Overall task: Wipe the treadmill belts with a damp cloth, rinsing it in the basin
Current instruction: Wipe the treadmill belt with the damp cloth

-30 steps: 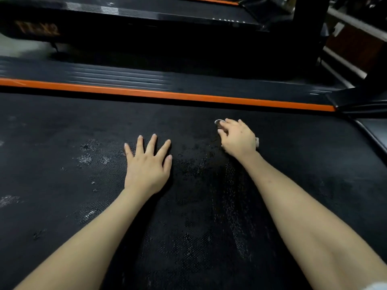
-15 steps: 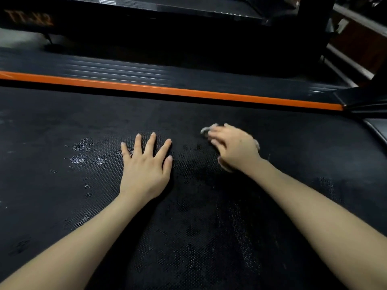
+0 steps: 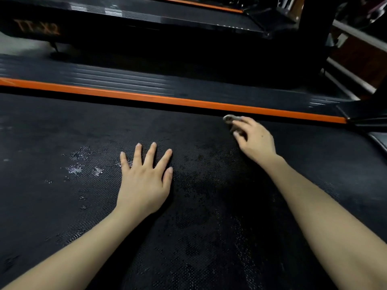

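On the black treadmill belt (image 3: pixel 62 206), the left hand (image 3: pixel 144 183) lies flat, palm down, fingers straight and spread, holding nothing. Farther out to the right, near the orange strip (image 3: pixel 167 99) along the belt's far edge, the right hand (image 3: pixel 254 141) has its fingers curled round a small grey cloth (image 3: pixel 228 118), mostly hidden beneath it and pressed against the belt. Wet patches (image 3: pixel 83 162) glisten left of the flat hand.

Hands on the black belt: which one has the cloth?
The right hand, bunching the grey cloth near the orange stripe. The left hand lies flat on the belt, fingers spread, holding nothing.
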`<state>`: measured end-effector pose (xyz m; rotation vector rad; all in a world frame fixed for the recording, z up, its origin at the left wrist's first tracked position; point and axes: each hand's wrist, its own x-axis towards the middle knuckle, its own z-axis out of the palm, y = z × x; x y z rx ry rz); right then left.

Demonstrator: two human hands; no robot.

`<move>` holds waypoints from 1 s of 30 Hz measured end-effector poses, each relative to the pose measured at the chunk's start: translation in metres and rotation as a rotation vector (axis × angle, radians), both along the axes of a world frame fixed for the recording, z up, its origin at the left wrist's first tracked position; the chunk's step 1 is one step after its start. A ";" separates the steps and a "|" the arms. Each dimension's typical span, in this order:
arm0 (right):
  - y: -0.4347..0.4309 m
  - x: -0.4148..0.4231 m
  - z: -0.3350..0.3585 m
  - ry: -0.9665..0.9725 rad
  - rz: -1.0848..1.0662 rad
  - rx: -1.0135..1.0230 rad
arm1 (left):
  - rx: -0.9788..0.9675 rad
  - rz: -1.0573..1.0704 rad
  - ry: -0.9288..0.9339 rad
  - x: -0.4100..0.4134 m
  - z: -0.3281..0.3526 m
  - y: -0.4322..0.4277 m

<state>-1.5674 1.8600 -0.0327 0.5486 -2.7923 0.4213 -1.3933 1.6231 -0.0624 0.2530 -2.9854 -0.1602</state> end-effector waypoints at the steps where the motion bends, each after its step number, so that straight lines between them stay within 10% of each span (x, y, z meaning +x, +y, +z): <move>1: -0.006 -0.009 -0.001 -0.027 -0.097 -0.047 | -0.007 0.004 -0.004 0.000 0.000 0.000; 20: -0.051 -0.016 -0.005 -0.079 -0.105 -0.015 | -0.017 0.000 -0.015 -0.001 -0.001 0.001; 30: -0.039 0.099 0.013 0.051 0.289 0.178 | -0.007 0.002 -0.019 0.000 0.004 0.002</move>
